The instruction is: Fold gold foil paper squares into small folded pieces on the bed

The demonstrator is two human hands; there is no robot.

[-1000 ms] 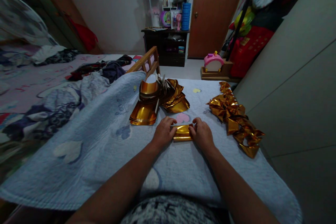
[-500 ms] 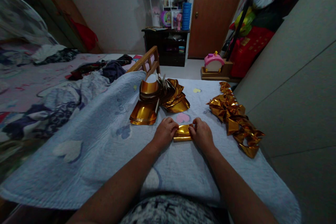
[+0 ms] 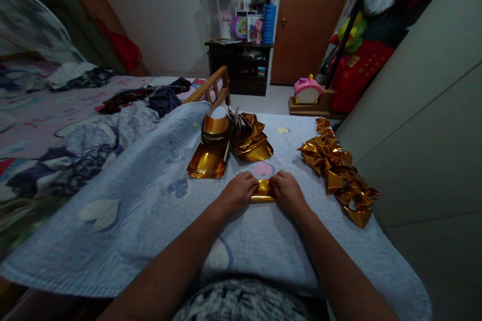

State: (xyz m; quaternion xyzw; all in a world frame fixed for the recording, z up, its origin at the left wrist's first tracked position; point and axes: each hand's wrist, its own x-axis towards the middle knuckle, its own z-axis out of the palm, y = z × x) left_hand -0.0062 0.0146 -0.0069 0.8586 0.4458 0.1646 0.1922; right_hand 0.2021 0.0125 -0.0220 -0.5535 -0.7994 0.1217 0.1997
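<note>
A small sheet of gold foil paper [image 3: 264, 191], folded over along its near edge, lies on the pale blue blanket [image 3: 158, 241]. My left hand [image 3: 241, 190] pinches its left end with curled fingers. At the other end my right hand [image 3: 288, 191] grips the sheet the same way; the fingertips of both hands are partly hidden. Beyond my hands stands a fanned stack of gold foil sheets [image 3: 209, 160], with a second bunch [image 3: 253, 145] touching it on the right. Folded gold foil pieces [image 3: 339, 173] lie in a row along the blanket's right side.
A wooden rail [image 3: 211, 88] rises at the blanket's far edge. To the left, a bed [image 3: 75, 103] holds rumpled clothes. A pale cabinet wall [image 3: 425, 110] runs close on the right. Farther back are a pink toy [image 3: 308, 90], a dark shelf [image 3: 239, 67] and a brown door [image 3: 309, 20].
My fingers have closed farther over the far edge of the foil sheet, so less of it shows between them. The stacks and folded pieces have stayed in place.
</note>
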